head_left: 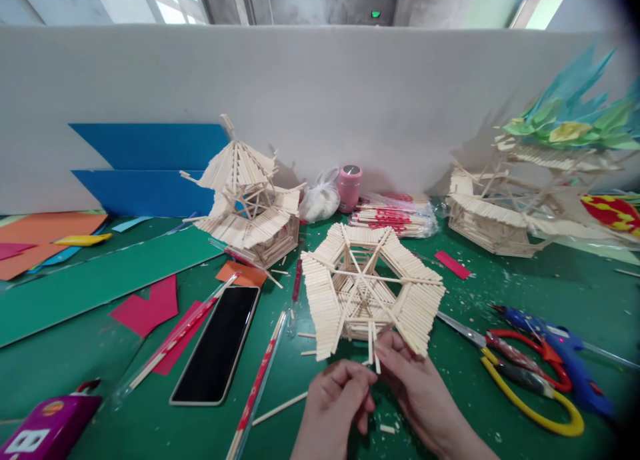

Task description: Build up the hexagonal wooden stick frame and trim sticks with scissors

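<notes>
A wooden stick model (pixel 373 273) with a six-sided roof ring and crossing sticks at its centre stands in front of me. My right hand (pixel 407 370) pinches a short wooden stick (pixel 377 360) at the model's near edge, beside another upright stick (pixel 371 343). Close by on the left, my left hand (pixel 343 397) has its thumb and fingers pressed together. A tiny pale bit shows at its fingertips, too small to name. Below the hands lies a small stick offcut (pixel 387 429).
Two further stick models, a pagoda (pixel 250 207) and a larger one (pixel 493 210), stand behind. Scissors (pixel 530 380) and a blue glue gun (pixel 555 343) lie right. A phone (pixel 217 347), wrapped chopsticks (pixel 260 380) and a purple box (pixel 53 423) are left. A pink cup (pixel 349 190) stands behind.
</notes>
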Motion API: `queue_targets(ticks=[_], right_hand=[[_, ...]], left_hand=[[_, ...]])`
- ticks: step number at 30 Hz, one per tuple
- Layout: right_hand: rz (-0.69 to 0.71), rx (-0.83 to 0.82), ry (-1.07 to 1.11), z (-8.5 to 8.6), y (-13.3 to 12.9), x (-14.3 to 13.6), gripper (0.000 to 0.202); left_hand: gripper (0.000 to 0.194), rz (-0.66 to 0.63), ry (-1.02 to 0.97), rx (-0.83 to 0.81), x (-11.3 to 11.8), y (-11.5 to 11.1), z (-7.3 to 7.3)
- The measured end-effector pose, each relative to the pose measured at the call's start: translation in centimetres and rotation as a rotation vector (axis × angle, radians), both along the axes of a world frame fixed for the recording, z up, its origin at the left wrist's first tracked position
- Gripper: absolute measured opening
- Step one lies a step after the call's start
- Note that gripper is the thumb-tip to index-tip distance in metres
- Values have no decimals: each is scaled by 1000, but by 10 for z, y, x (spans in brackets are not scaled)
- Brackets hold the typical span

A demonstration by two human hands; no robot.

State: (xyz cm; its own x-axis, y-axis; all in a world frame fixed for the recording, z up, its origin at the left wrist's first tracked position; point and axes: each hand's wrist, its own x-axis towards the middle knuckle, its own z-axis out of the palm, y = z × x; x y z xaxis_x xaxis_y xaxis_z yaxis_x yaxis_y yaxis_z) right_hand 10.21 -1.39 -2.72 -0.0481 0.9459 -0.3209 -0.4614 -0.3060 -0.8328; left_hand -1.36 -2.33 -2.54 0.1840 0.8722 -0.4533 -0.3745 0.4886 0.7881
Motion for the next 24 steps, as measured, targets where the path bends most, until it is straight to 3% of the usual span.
queue_targets(ticks=[10, 24], right_hand=[[23, 46, -3, -3, -1, 1, 22], [29, 56, -3, -1, 0, 1, 22]], left_hand=[[21, -33, -37, -28, 6, 1, 8], [25, -14, -79, -39, 8, 3, 6]])
